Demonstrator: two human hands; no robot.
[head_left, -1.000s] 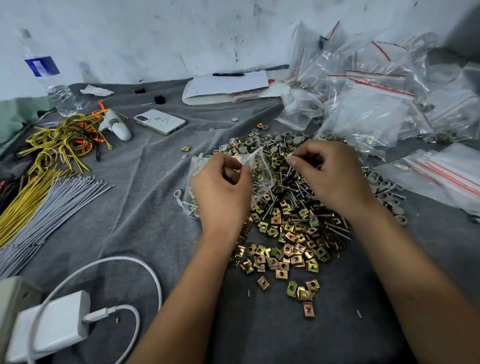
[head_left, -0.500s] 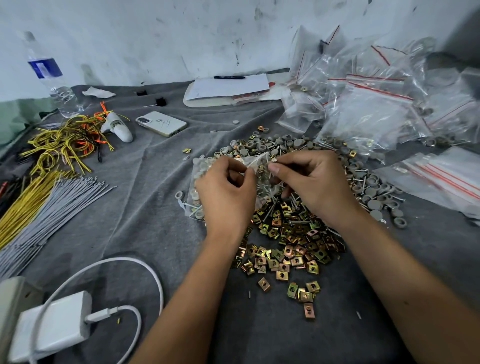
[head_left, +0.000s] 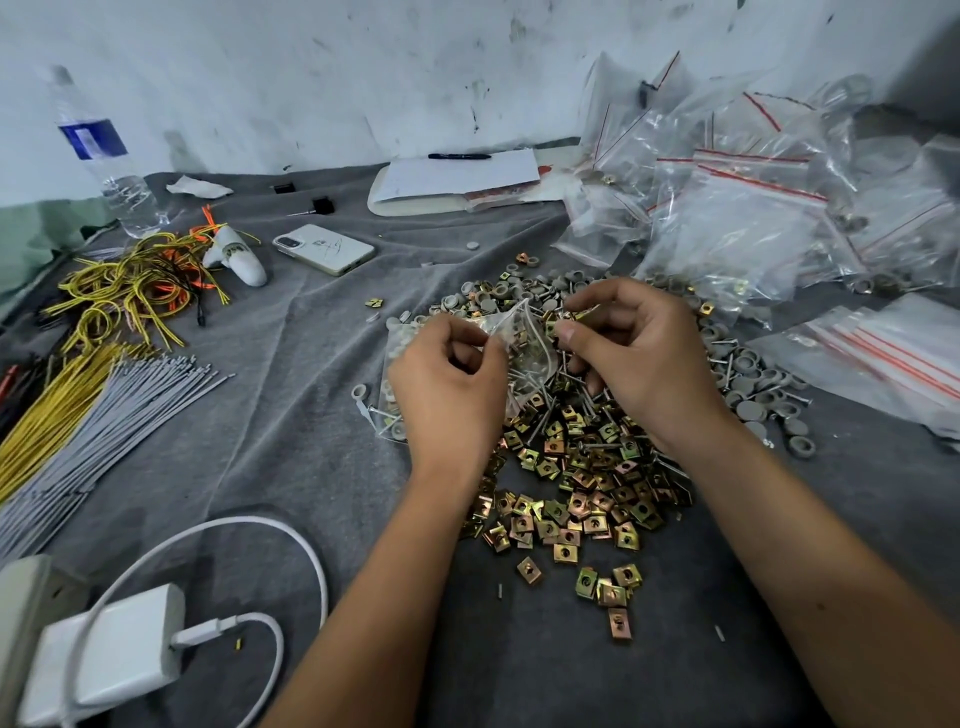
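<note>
On grey cloth (head_left: 285, 415) the bag (head_left: 524, 343) is pinched open by the left hand (head_left: 447, 384), with a clip (head_left: 574, 314) pinched just to its right by the right hand (head_left: 644, 358)

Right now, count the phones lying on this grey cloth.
1. A white phone lies face down on the grey cloth, between the yellow wires and the notepad, beyond the left hand. More could be hidden under the plastic bags.

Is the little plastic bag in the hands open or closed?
Open. The left hand pinches one lip of the small bag, and its mouth gapes toward the right hand, which pinches a brass clip.
</note>
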